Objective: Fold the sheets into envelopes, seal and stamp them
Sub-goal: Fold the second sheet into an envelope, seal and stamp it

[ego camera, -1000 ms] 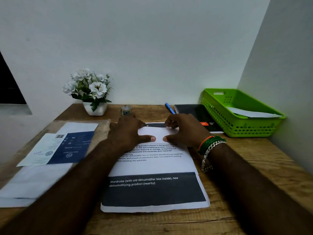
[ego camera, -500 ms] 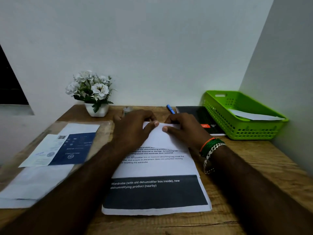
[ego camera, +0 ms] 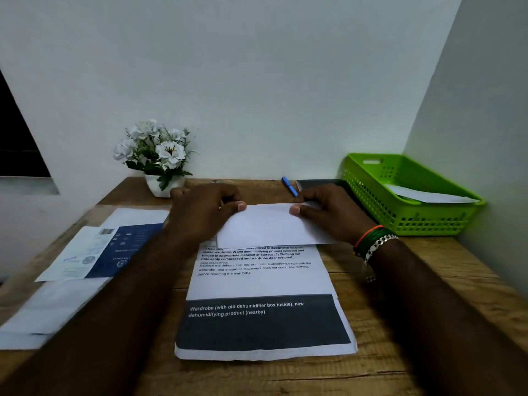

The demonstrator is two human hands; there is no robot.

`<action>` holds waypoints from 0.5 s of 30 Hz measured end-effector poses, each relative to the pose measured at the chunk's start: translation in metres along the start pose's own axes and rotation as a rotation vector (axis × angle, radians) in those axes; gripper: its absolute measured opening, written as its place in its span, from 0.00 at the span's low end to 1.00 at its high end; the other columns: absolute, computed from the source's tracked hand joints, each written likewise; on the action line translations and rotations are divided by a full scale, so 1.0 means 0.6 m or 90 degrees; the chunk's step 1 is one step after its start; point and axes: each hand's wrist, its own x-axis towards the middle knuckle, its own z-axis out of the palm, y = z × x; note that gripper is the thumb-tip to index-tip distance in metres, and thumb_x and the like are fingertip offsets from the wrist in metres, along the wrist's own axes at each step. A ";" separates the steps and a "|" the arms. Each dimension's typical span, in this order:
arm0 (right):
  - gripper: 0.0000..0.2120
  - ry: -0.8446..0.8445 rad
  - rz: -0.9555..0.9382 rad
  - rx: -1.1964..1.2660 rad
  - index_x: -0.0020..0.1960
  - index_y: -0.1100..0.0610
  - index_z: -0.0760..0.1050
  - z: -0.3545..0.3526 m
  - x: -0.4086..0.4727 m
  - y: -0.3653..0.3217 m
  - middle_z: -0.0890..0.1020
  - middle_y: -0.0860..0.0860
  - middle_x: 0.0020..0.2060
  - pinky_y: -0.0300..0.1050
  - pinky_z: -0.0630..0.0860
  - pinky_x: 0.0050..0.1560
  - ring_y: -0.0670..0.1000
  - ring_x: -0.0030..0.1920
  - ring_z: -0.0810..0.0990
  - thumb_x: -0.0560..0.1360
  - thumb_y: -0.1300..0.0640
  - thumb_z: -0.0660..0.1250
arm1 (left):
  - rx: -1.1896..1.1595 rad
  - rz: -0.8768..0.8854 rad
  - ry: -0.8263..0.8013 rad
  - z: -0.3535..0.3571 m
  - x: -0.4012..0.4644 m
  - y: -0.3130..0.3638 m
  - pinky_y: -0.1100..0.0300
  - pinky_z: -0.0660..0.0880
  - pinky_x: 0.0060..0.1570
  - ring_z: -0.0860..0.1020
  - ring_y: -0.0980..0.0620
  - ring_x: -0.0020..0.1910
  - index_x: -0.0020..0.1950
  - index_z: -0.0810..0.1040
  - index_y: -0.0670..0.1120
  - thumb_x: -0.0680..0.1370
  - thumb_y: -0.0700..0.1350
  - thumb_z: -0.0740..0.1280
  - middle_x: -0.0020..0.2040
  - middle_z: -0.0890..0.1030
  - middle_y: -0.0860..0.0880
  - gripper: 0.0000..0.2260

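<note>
From the head view, the sheet (ego camera: 265, 284) lies in the middle of the desk (ego camera: 400, 352), its near edge toward the person and its far end lifted and turned back toward them. The left hand (ego camera: 204, 212) pinches the left corner of that raised flap, thumb on the blank underside and the other fingers behind it; the right hand (ego camera: 328, 214) pinches the right corner the same way. The flap's free edge hangs just above the printed lines, not yet pressed flat.

The sheet is thin office paper, so it is likely light, limp and easy to crease crooked; holding both far corners as now looks the sound way to keep the fold square, and it would want a flat press along the bend afterwards. It may slide on the wood if only one side is pulled.

It is white, printed on the upper face with small black text in the middle and a dark band with white lettering near the front edge; the turned-over part shows plain white.

To the left lie other papers (ego camera: 94, 252), one with a dark blue panel. A pot of white flowers (ego camera: 157, 155) stands at the back, a blue pen (ego camera: 289, 185) beside a dark book (ego camera: 323, 184), and a green basket (ego camera: 411, 195) holding a white sheet sits at the right.
</note>
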 end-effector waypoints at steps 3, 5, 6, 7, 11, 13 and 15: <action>0.08 0.010 0.027 0.013 0.39 0.48 0.81 -0.004 -0.003 0.010 0.78 0.39 0.28 0.33 0.68 0.36 0.35 0.32 0.74 0.76 0.54 0.73 | -0.035 -0.032 -0.007 -0.003 0.001 -0.016 0.45 0.74 0.55 0.79 0.59 0.43 0.43 0.80 0.57 0.78 0.60 0.67 0.39 0.82 0.59 0.09; 0.08 0.008 0.033 0.017 0.38 0.50 0.81 -0.004 -0.005 0.011 0.77 0.41 0.29 0.36 0.68 0.36 0.36 0.31 0.72 0.76 0.54 0.73 | -0.119 -0.030 -0.015 0.002 0.002 -0.016 0.51 0.75 0.49 0.79 0.57 0.41 0.42 0.81 0.52 0.79 0.54 0.70 0.38 0.83 0.55 0.08; 0.08 0.009 0.034 0.017 0.39 0.52 0.81 -0.004 -0.006 0.011 0.76 0.42 0.29 0.37 0.68 0.37 0.37 0.32 0.72 0.77 0.54 0.72 | -0.187 -0.026 -0.022 0.007 0.003 -0.012 0.53 0.74 0.46 0.79 0.55 0.39 0.42 0.81 0.50 0.78 0.51 0.71 0.38 0.83 0.52 0.08; 0.09 0.014 0.036 0.019 0.40 0.55 0.81 -0.003 -0.006 0.009 0.75 0.43 0.30 0.39 0.68 0.37 0.37 0.32 0.71 0.77 0.53 0.72 | -0.248 -0.028 -0.024 0.011 0.003 -0.007 0.54 0.73 0.45 0.78 0.53 0.38 0.42 0.82 0.47 0.77 0.50 0.72 0.39 0.83 0.50 0.08; 0.09 0.022 0.047 0.036 0.42 0.57 0.84 0.007 -0.003 0.002 0.82 0.47 0.32 0.40 0.72 0.39 0.38 0.34 0.75 0.77 0.53 0.71 | -0.329 -0.056 0.000 0.024 0.006 -0.005 0.50 0.77 0.50 0.83 0.48 0.46 0.44 0.84 0.47 0.75 0.52 0.72 0.43 0.86 0.50 0.08; 0.10 0.023 0.059 0.035 0.41 0.56 0.84 0.011 -0.003 0.005 0.83 0.53 0.34 0.42 0.72 0.39 0.40 0.34 0.75 0.77 0.51 0.72 | -0.318 -0.072 -0.001 0.024 0.011 -0.012 0.50 0.77 0.50 0.83 0.48 0.46 0.44 0.84 0.46 0.76 0.49 0.74 0.44 0.86 0.49 0.07; 0.10 0.032 0.084 0.055 0.40 0.55 0.85 0.008 -0.003 0.009 0.82 0.51 0.32 0.41 0.71 0.36 0.41 0.33 0.75 0.76 0.50 0.73 | -0.325 -0.087 -0.011 0.021 0.013 -0.018 0.55 0.75 0.45 0.81 0.53 0.41 0.44 0.85 0.46 0.77 0.47 0.74 0.43 0.86 0.49 0.05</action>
